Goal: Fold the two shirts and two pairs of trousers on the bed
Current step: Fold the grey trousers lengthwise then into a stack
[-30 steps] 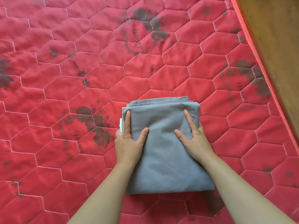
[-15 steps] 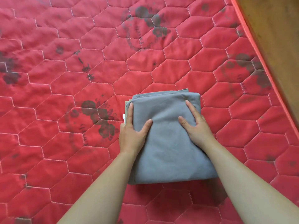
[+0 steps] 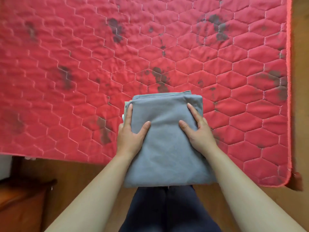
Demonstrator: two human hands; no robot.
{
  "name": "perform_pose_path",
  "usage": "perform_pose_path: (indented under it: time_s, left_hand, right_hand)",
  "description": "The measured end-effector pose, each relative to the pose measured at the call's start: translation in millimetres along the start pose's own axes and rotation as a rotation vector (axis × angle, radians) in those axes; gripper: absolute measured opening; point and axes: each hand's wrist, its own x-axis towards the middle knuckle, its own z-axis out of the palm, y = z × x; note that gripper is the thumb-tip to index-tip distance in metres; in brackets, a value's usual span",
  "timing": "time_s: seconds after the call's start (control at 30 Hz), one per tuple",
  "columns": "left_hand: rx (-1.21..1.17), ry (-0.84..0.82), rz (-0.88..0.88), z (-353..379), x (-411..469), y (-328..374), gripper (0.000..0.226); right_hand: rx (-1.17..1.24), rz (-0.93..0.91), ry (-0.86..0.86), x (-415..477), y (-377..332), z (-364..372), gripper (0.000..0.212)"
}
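A stack of folded clothes, topped by a grey folded garment, is held over the near edge of the red quilted bed. Paler folded layers peek out at its left and far edges. My left hand grips the stack's left side, thumb on top and fingers around the edge. My right hand grips the right side the same way. The stack's near end hangs past the bed edge, above my dark trousers. No other loose garment is visible on the bed.
The red bedcover has dark printed patches and a hexagon quilting. Wooden floor shows below the bed's near edge and along the right side. A brown wooden piece of furniture stands at lower left.
The stack has been pulled toward me and now overhangs the bed's near edge. The view has drawn back, showing the floor and my legs. Both hands keep the same grip.
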Motion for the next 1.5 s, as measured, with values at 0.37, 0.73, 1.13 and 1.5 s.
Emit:
perform_pose_path:
  time_s: [0.37,0.73,1.13,1.5]
  left_hand:
    - [-0.188,0.435,-0.120,-164,-97,-93,0.079]
    - [-0.338,0.718,-0.388,-345,-151,-296,0.076]
    - [-0.464,0.798,-0.437,-503,-49,-448,0.077]
    - [-0.561,0.779,-0.569,-561,97,-534,0.075]
  right_hand:
    - [-0.201,-0.327,-0.421,-56,-138,135,0.055]
    - [-0.355,-0.494,-0.721,-140,-231,418,0.056]
    - [-0.459,-0.536,-0.828,-102,-333,670,0.056]
    - [-0.618,-0.480,-0.871,5,-382,818,0.057]
